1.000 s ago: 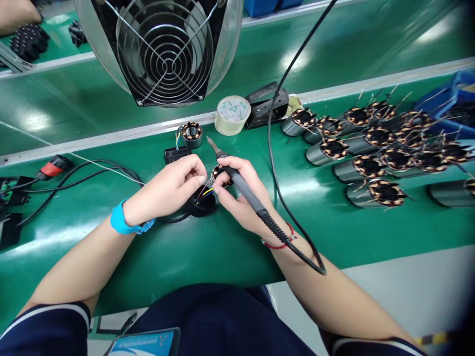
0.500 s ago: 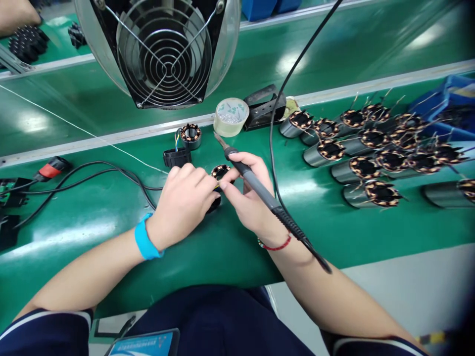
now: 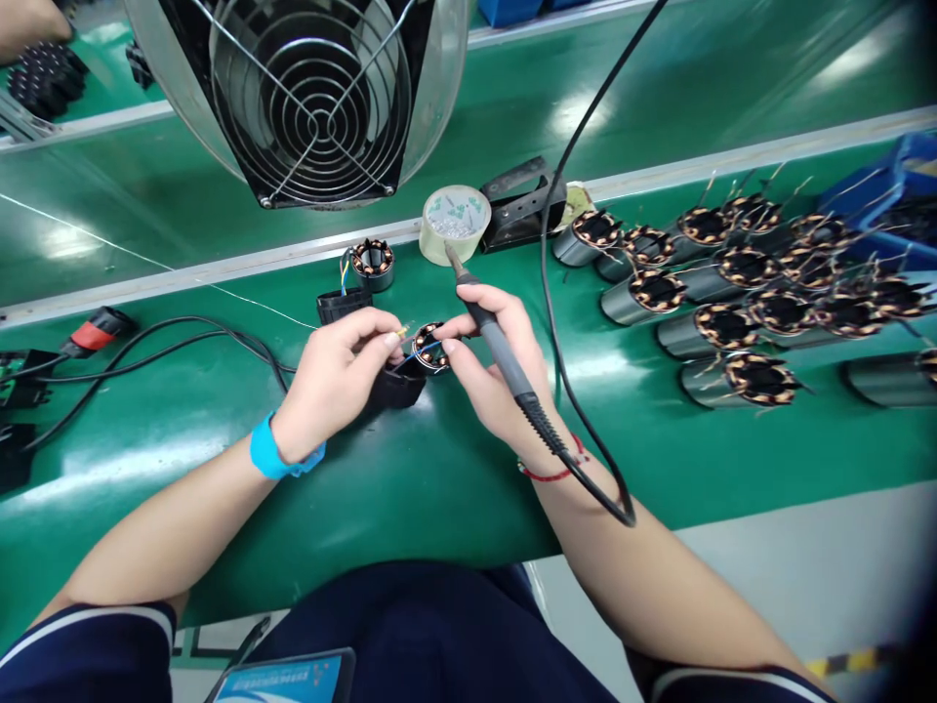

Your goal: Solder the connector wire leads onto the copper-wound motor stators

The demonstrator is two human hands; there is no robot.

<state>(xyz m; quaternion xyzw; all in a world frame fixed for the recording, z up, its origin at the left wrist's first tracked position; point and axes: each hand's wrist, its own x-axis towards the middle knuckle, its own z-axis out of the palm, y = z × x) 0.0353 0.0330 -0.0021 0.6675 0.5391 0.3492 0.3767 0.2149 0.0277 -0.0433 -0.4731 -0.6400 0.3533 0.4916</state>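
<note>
My right hand (image 3: 494, 391) pinches a blue wire (image 3: 419, 353), the soldering iron (image 3: 492, 337) cradled across it, likely to spare the fingertips; my left hand (image 3: 341, 379) pinches a yellow wire (image 3: 401, 332). On my feed, black housing (image 3: 402, 389) and wound stator (image 3: 437, 364) sit between them, tape roll (image 3: 455, 215) beyond.

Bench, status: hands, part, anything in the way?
Left hand pinching yellow wire. Right hand holding soldering iron plus blue wire. Copper-wound ring between hands. Cord loops across right forearm.

I can read nothing from here: green print on the tape roll (image 3: 433, 239), near the workbench's (image 3: 732, 459) back edge, and the badge's (image 3: 282, 682) lettering (both tiny) stay illegible.
</note>
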